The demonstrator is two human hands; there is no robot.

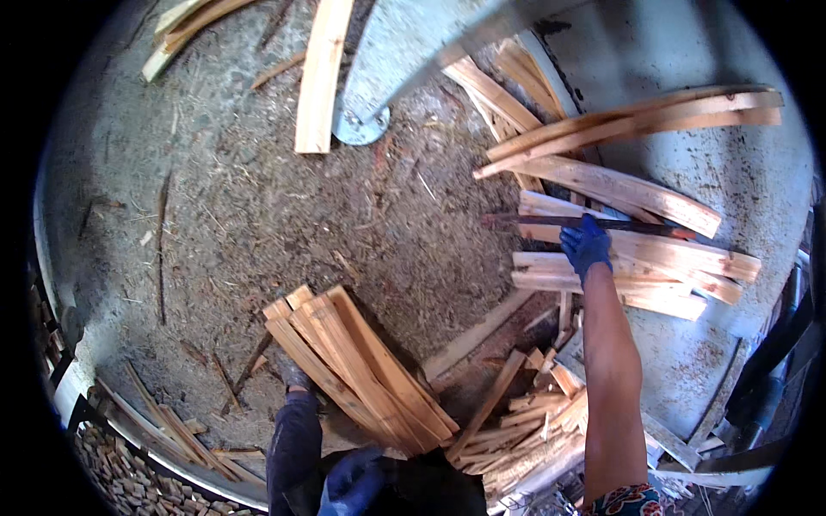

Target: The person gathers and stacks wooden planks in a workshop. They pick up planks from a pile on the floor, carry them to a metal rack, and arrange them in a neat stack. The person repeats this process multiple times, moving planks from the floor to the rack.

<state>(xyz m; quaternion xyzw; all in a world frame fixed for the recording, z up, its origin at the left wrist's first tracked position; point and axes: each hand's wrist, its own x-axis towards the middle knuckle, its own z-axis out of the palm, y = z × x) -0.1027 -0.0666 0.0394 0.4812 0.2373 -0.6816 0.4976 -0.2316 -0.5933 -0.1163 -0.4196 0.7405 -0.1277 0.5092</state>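
Note:
My right hand [587, 245], in a blue glove, reaches out to the right and closes around the middle of a long, thin, dark bar [637, 226] with reddish patches. The bar lies across several pale wooden boards [641, 254] on a light metal surface. Close to my body at the bottom, my left hand [351, 483], also blue-gloved, is blurred, and its fingers do not show clearly. A bundle of pale wooden boards [357, 365] slants in front of me, to the right of my dark trouser leg and grey shoe [295, 377].
Dirt and wood scraps cover the ground [258, 215]. More boards [632, 125] stack at the upper right. A board [323, 77] lies beside a pale metal post with a round foot [361, 127]. Split wood [538, 421] is heaped at lower right; short pieces [129, 477] pile at lower left.

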